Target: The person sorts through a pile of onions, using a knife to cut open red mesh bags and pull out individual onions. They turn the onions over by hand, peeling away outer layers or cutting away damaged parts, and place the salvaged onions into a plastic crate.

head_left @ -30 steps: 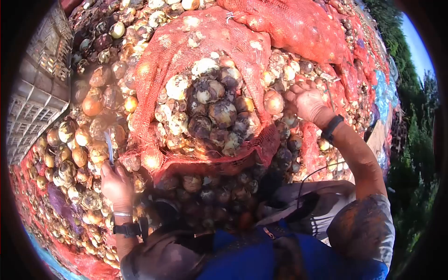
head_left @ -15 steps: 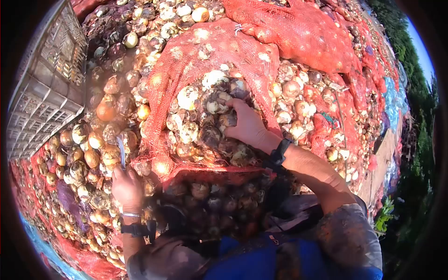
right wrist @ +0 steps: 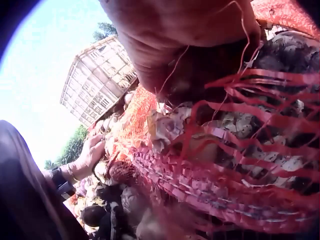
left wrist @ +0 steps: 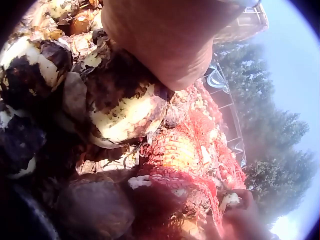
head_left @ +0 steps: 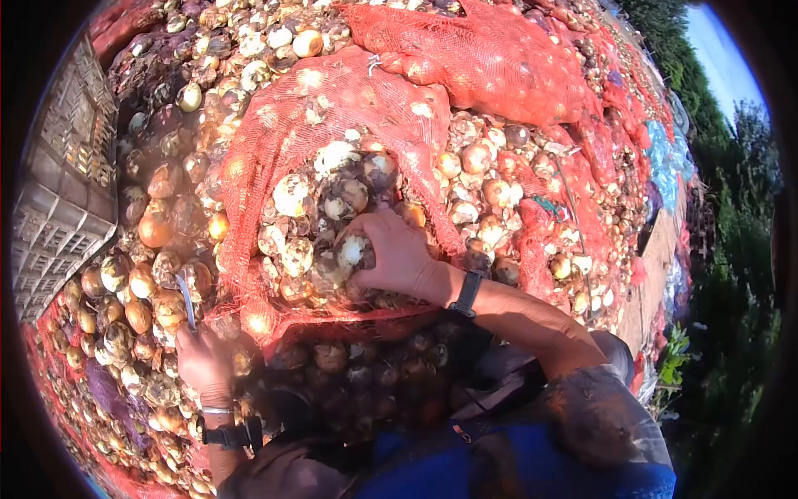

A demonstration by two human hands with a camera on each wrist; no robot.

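In the head view my left hand (head_left: 204,359) grips a knife (head_left: 186,299), its blade pointing up over loose onions. My right hand (head_left: 403,258) reaches into the opening of a red mesh sack (head_left: 266,133) and grips an onion (head_left: 356,249) with brown, peeling skin. More onions (head_left: 293,194) surround it in the sack. The right wrist view shows the underside of the right hand (right wrist: 185,30) over the frayed red mesh (right wrist: 210,195); its fingertips are hidden there. Only the heel of the left hand (left wrist: 165,45) shows in the left wrist view, above a dirty onion (left wrist: 125,115).
A slatted plastic crate (head_left: 71,158) stands at the left. Another filled red sack (head_left: 482,62) lies behind the open one. Loose onions (head_left: 141,283) spread all around, with a blue plastic sheet (head_left: 665,158) and trees (head_left: 731,274) on the right.
My right hand has moved left from the onions beside the sack into its opening, then lower, and now grips an onion. My left hand keeps hold of the knife in nearly the same place.
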